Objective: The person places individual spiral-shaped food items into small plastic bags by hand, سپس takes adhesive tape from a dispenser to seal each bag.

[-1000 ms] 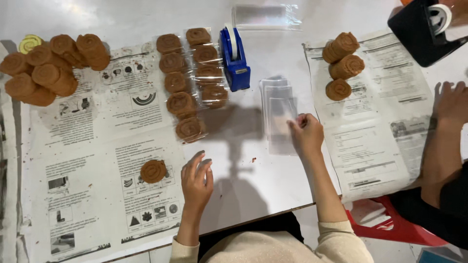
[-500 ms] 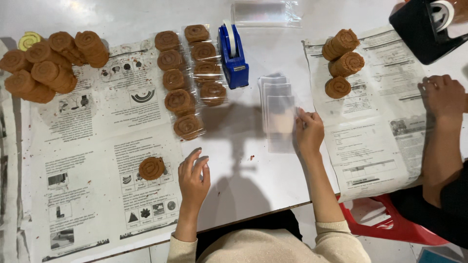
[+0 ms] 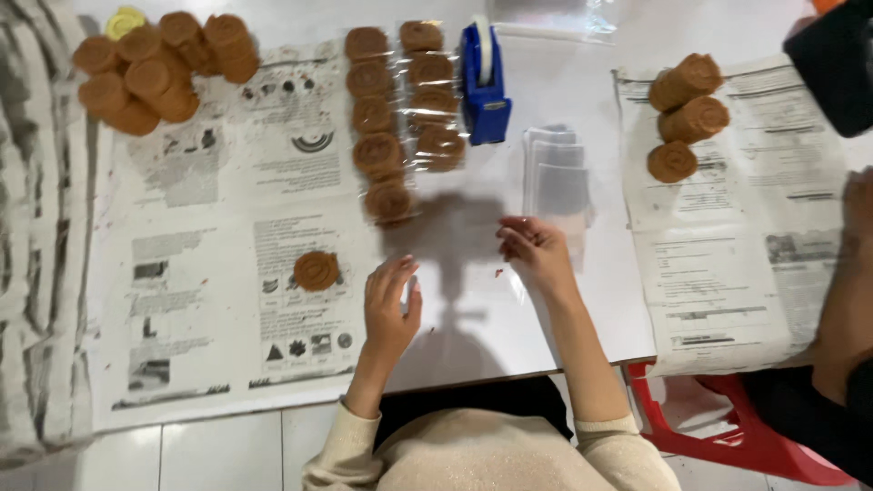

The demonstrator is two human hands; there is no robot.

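While I look down over the white table (image 3: 582,300), my left hand (image 3: 389,305) rests near its front edge with the fingers (image 3: 393,275) loosely spread and released, gripping nothing; it lies just right of a single round brown spiral cookie (image 3: 316,270) that sits alone on the spread newspaper (image 3: 218,227). My right hand (image 3: 536,253) hovers at the near end of a small stack of clear plastic bags (image 3: 556,173), fingers curled together at the tips, and I cannot tell whether they actually pinch a bag. Beyond the hands, two rows of bagged cookies (image 3: 400,118) run toward the far side, with a blue tape dispenser (image 3: 485,86) just beside them. A pile of unwrapped cookies (image 3: 155,68) sits at the far left. Three more cookie rolls (image 3: 687,114) lie on a second newspaper (image 3: 737,236) to the right, where another person's arm (image 3: 846,291) reaches in.
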